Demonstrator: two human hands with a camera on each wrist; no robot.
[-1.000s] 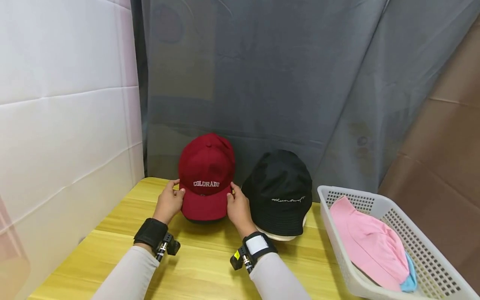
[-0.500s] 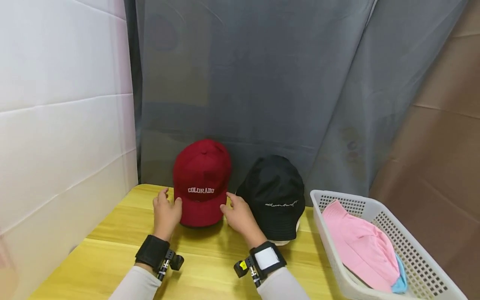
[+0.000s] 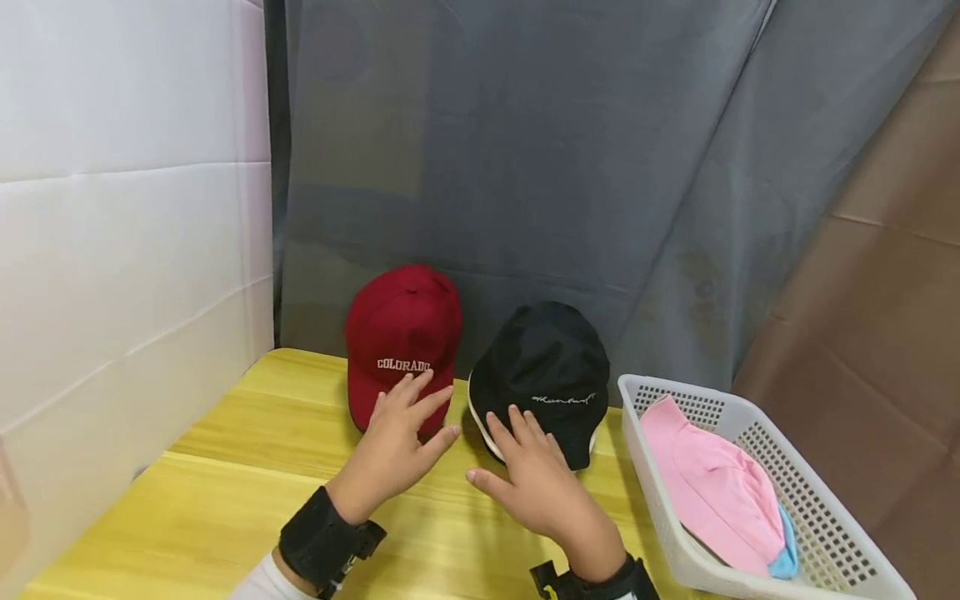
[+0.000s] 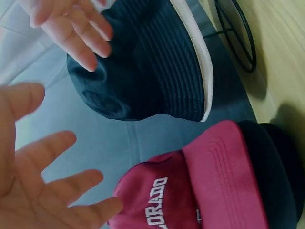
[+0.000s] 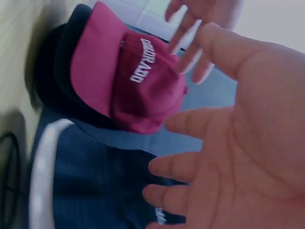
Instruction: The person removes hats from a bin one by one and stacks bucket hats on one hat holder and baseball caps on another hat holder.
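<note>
left hand (image 3: pixel 393 446): fingers spread and straight, holding nothing, hovering just in front of the red cap (image 3: pixel 402 333). right hand (image 3: pixel 540 487): fingers likewise extended, empty, just in front of the black bucket hat (image 3: pixel 546 367). both hats stand side by side at the back edge of the wooden table (image 3: pixel 225 483), against the grey curtain (image 3: pixel 525 167). bare tabletop lies left of the hands. white basket (image 3: pixel 817 525) with a pink hat (image 3: pixel 708 479) borders the right side.
</note>
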